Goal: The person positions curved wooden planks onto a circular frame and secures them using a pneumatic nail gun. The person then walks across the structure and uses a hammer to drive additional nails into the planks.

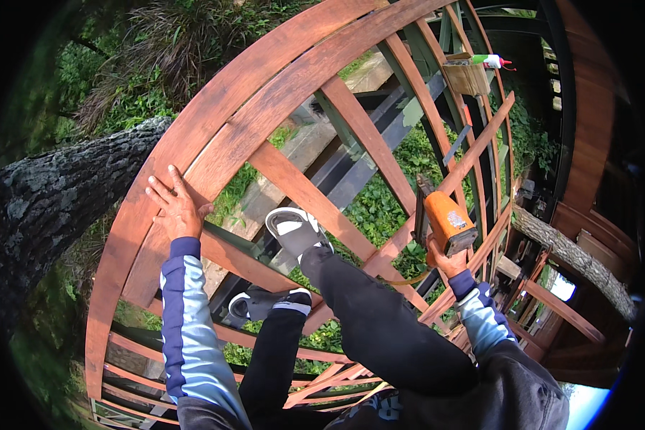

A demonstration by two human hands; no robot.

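Observation:
My left hand (177, 208) lies with fingers spread on a long reddish-brown deck board (265, 132), at its seam with the outermost board (215, 86). My right hand (448, 259) grips an orange nail gun (448, 218) by its handle; the handle itself is mostly hidden by my fingers. Its dark nose points up and away, above a slanting wooden joist (390, 251). Beneath the two long boards, several crosswise joists (315, 197) leave wide gaps. My grey shoes (297, 233) are among these timbers.
At the upper right, a white, green and red tube (493, 62) lies by a wooden block (468, 77). A thick tree trunk (72, 183) rises close to the left edge. Green plants (380, 208) show far below through the gaps. A dark metal beam (365, 165) runs under the frame.

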